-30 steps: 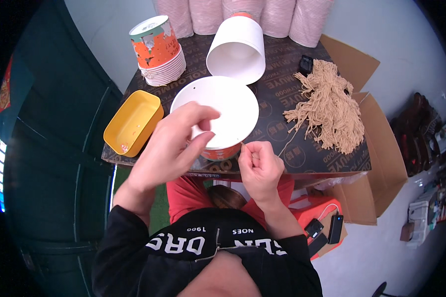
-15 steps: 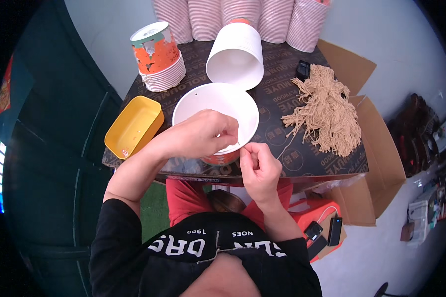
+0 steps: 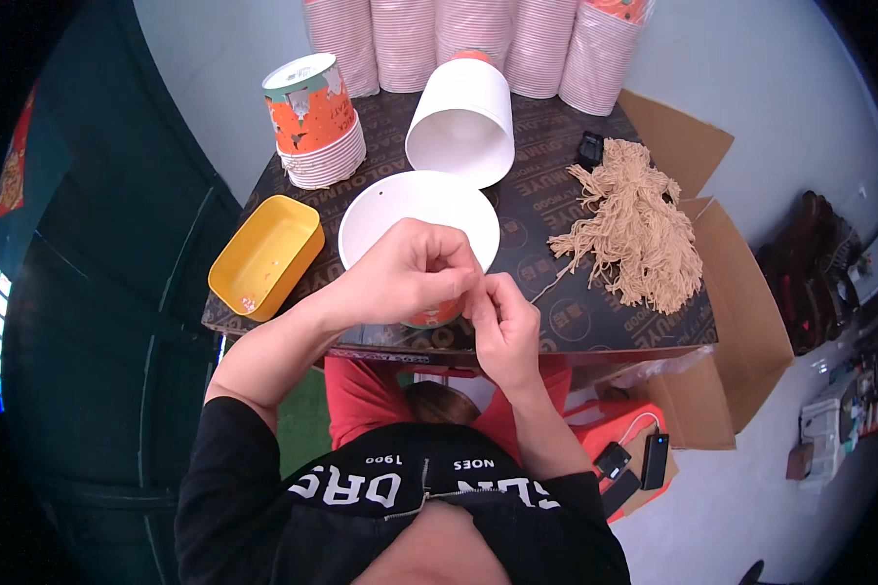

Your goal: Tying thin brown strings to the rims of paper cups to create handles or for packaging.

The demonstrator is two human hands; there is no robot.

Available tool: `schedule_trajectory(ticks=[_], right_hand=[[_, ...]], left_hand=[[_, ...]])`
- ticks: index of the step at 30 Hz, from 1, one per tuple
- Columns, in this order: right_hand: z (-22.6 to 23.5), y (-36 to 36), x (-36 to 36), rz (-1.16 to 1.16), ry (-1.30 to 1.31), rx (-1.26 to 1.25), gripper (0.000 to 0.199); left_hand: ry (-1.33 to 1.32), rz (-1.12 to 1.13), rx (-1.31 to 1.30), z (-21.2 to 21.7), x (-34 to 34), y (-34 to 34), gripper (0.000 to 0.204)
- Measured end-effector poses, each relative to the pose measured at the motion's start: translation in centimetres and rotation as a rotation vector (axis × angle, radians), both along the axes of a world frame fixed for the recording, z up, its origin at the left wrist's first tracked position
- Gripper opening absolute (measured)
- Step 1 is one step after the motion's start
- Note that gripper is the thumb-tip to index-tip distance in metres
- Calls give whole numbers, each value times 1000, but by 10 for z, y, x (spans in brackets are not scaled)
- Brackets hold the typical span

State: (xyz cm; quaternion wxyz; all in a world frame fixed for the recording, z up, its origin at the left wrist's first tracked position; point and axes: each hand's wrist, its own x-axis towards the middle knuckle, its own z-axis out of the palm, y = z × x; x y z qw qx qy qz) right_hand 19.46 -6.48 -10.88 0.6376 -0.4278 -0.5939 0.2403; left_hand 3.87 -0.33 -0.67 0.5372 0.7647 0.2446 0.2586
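While your hands meet, you pinch at the white paper bucket (image 3: 410,210).
Your left hand (image 3: 410,278) and right hand (image 3: 502,322) touch at its near rim, fingers closed narrow; whatever they hold is hidden.

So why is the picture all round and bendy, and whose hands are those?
The camera sits on a person's head and looks down, and its wide lens bends the edges. The left hand and right hand are that person's own. They meet at the near rim of a white paper bucket, pinching something too small to make out, maybe a string. On the dark table are another white bucket on its side, a stack of orange cups, a yellow tray and a pile of tan strings.
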Motion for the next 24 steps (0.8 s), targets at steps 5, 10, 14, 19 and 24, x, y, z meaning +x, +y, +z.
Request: schedule_trajectory(ticks=[5,10,14,19,24], right_hand=[[10,-3,14,25,38,-61,4],[42,-8,33,48,129,47,10],[60,2,42,148,-124,213,14],[72,12,44,285,-230,198,14],[68,12,47,-16,-414,242,15]], left_hand=[[130,103,-35,6,7,3,8],[68,87,-16,1,9,4,6],[22,34,-22,-5,14,7,5],[159,48,152,0,17,13,7],[40,50,-172,2,17,16,8]])
